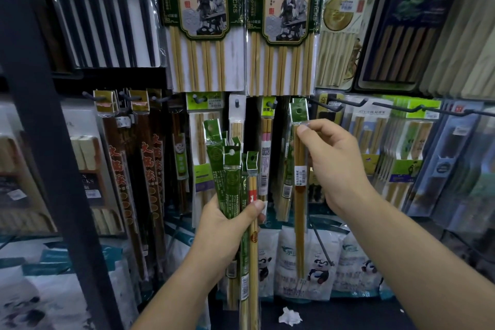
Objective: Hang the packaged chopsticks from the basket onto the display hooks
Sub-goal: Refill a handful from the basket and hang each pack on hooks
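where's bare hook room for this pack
Bare wire on the long hooks right of the right hand's pack, ahead of their hung packs. Crowded: the short pegs above the left hand's bundle, filled nearly to the tip.

Crumpled white paper [289, 316] lies near panda-printed bags [320, 274].

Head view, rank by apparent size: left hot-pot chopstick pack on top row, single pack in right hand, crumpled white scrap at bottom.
1. hot-pot chopstick pack
2. single pack, pinched by the right hand
3. crumpled white scrap
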Demonstrator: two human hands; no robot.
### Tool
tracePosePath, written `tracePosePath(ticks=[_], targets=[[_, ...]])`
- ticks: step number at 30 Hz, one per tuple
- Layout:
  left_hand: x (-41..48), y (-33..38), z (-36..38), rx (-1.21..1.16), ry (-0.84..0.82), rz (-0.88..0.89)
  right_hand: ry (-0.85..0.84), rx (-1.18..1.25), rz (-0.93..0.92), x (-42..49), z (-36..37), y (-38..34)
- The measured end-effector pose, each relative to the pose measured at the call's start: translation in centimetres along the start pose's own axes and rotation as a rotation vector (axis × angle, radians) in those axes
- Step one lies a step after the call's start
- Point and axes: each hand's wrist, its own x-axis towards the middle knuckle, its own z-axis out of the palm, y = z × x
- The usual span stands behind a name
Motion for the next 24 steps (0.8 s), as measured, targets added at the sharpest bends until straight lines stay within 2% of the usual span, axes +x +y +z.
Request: tracePosePath(ticks=[5,12,24], targets=[[0.0,0.0,0.0,0.007,-0.006,0.007,0.071,0.05,0.005,0.4,0.2,-0.5],[0.0,-0.1,-0.2,0.019,-0.01,0.008,0.145,0.073,0.102,1.4,0.4,-1.0],[0.1,-0.2,-0.3,0.001,0.006,-0.002,0.186,0.026,0.106,1.7,0.6,-0.4]])
